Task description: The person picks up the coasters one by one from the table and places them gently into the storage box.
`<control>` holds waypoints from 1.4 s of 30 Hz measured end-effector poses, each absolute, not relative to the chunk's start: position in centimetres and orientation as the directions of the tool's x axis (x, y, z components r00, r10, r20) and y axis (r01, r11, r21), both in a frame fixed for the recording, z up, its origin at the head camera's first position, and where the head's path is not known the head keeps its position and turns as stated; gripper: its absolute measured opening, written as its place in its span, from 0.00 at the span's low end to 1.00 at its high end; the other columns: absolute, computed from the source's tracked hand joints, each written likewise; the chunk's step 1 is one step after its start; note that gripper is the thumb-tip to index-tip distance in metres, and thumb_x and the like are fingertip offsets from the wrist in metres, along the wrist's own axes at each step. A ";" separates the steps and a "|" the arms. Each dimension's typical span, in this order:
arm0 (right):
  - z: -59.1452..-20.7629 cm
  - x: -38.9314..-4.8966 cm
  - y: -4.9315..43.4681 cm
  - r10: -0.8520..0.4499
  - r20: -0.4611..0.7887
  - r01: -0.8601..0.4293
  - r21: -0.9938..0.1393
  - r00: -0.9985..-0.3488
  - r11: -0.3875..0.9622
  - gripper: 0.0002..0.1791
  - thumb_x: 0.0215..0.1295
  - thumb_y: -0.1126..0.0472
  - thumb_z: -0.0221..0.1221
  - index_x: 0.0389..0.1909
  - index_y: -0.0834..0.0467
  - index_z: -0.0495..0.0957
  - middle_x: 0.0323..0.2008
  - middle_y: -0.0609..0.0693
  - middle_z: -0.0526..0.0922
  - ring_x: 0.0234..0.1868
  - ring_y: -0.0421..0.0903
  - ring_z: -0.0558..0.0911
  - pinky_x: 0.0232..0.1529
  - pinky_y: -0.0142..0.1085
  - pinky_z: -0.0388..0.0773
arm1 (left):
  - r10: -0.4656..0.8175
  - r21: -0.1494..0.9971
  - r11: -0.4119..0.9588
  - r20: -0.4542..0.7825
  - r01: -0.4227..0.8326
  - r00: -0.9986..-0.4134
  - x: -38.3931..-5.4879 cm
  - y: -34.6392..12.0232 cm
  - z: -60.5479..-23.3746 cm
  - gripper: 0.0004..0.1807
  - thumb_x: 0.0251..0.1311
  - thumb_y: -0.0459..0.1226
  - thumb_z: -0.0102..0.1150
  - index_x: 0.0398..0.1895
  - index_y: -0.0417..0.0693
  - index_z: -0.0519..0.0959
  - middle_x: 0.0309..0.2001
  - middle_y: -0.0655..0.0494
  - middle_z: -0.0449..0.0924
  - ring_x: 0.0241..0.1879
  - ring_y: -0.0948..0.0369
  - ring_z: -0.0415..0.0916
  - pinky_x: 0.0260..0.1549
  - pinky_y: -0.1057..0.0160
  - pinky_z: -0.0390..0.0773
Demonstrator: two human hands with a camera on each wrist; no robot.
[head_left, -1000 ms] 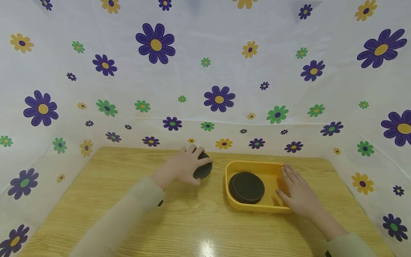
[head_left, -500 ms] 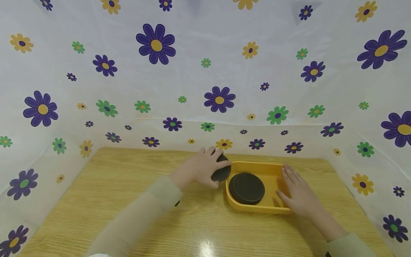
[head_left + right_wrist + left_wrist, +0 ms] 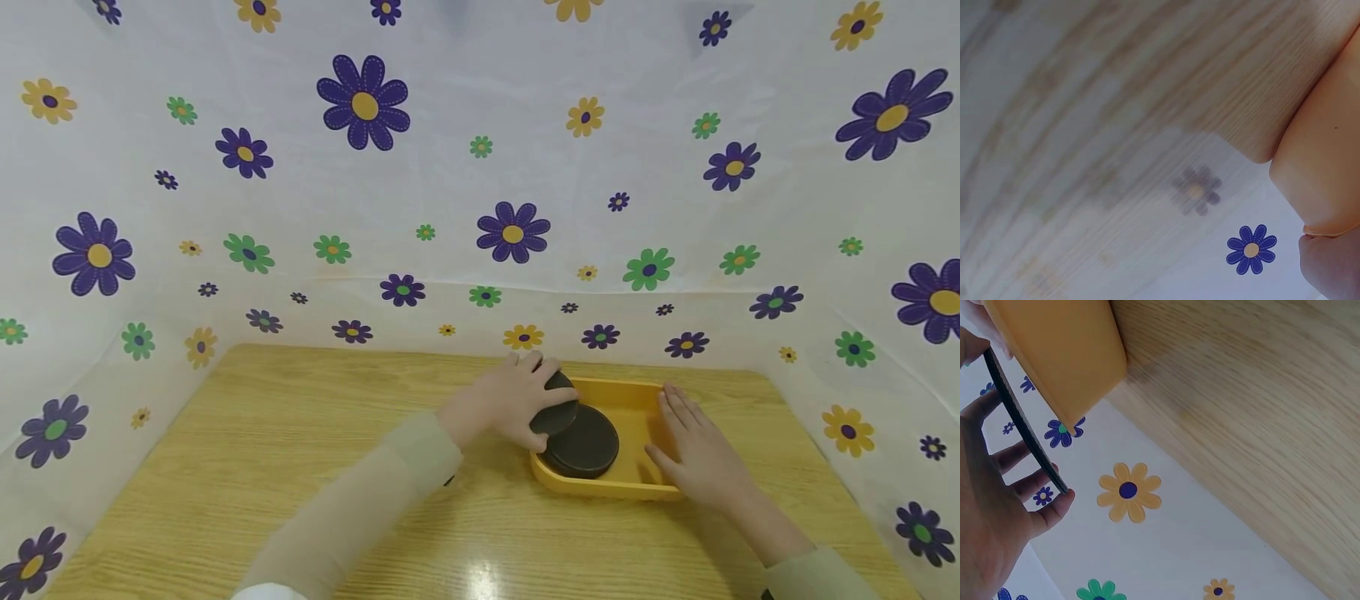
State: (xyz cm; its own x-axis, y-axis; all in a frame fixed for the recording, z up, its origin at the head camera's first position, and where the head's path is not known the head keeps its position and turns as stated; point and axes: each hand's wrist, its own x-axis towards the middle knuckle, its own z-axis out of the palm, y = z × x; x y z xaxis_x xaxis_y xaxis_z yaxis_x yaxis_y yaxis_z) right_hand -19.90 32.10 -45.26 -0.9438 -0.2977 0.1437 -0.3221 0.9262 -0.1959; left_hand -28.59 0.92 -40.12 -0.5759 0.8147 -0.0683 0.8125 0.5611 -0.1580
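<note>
In the head view my left hand (image 3: 517,402) holds a round black coaster (image 3: 557,408) by its edges, over the left end of a yellow tray (image 3: 637,490). The left wrist view has this coaster (image 3: 1022,422) edge-on, with fingertips spread along its rim. Beneath it, several similar coasters (image 3: 588,442) lie stacked in the tray's left part, partly covered by the held one. My right hand (image 3: 701,450) rests with straight fingers along the tray's right rim, its thumb reaching inward. Part of that hand shows at the tray's rim (image 3: 1325,234) in the right wrist view.
The tray stands on a wood-grain table (image 3: 337,417), near its back edge. A white sheet with printed flowers (image 3: 450,183) rises behind the table and along both sides.
My left hand has carried the coaster rightward from the bare table to above the tray's left end. The right hand and the tray have stayed put.
</note>
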 end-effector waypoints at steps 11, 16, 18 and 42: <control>-45.4 -20.1 32.2 -0.299 0.150 -0.322 -0.174 -0.943 0.930 0.46 0.75 0.49 0.59 0.79 0.76 0.54 0.82 0.73 0.53 0.83 0.70 0.54 0.85 0.54 0.45 | 0.826 -0.216 0.528 -0.095 0.822 -0.556 -28.1 4.5 -40.6 0.45 0.63 0.68 0.58 0.83 0.79 0.58 0.81 0.54 0.57 0.76 0.50 0.59 0.73 0.48 0.68; -45.4 -20.1 32.1 -0.295 0.141 -0.318 -0.184 -0.945 0.930 0.46 0.76 0.48 0.58 0.80 0.75 0.54 0.82 0.72 0.52 0.83 0.70 0.54 0.85 0.54 0.44 | 0.832 -0.253 0.508 -0.101 0.823 -0.545 -27.9 5.8 -41.1 0.45 0.63 0.70 0.56 0.83 0.81 0.56 0.82 0.55 0.57 0.75 0.52 0.61 0.73 0.49 0.69; -45.4 -20.1 32.1 -0.293 0.137 -0.316 -0.189 -0.946 0.930 0.46 0.76 0.48 0.58 0.80 0.75 0.53 0.82 0.72 0.52 0.83 0.69 0.53 0.85 0.55 0.44 | 0.833 -0.247 0.505 -0.113 0.827 -0.542 -27.8 6.3 -41.4 0.46 0.63 0.70 0.56 0.84 0.81 0.54 0.82 0.54 0.56 0.76 0.51 0.61 0.74 0.47 0.68; -45.5 -20.0 32.3 -0.299 0.155 -0.326 -0.190 -0.941 0.926 0.46 0.76 0.48 0.58 0.80 0.76 0.54 0.82 0.73 0.52 0.83 0.70 0.53 0.85 0.41 0.30 | 0.812 -0.307 0.496 -0.169 0.812 -0.559 -27.0 7.3 -43.8 0.44 0.68 0.72 0.51 0.85 0.80 0.53 0.79 0.59 0.62 0.74 0.57 0.64 0.70 0.57 0.71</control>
State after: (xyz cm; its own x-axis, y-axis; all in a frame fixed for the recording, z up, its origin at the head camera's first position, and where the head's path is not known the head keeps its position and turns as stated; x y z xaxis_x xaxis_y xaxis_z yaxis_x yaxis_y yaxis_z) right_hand -19.95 32.26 -45.51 -0.9415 -0.2993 0.1549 -0.3257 0.9262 -0.1901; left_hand -27.01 7.26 -43.82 -0.5592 0.8116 -0.1692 0.8123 0.4957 -0.3072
